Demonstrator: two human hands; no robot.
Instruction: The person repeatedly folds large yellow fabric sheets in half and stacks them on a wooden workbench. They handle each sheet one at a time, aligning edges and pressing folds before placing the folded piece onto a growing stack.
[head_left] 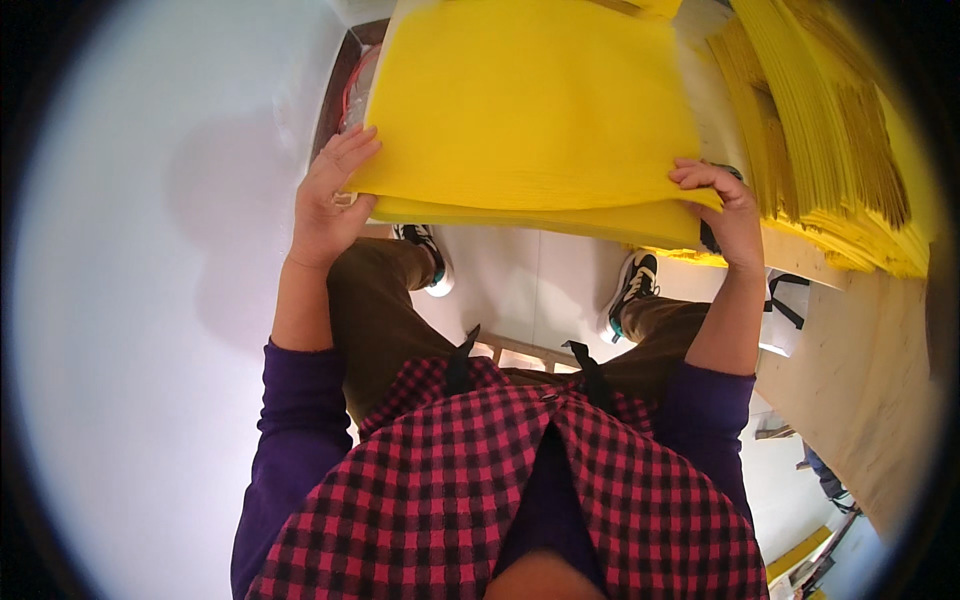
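Head view | left hand (332, 188): fingers half-curled at near-left corner of sheets (530, 110), grip hard to tell | right hand (730, 212): fingers pinching near-right corner | sheets between, near edge running left-right

Bright; soft shadows on white wall (110, 330); edges dark, bent.

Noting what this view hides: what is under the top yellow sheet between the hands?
Under the top sheet, more yellow sheets show along the near edge. Farther in, everything beneath is covered, so what lies there cannot be seen.
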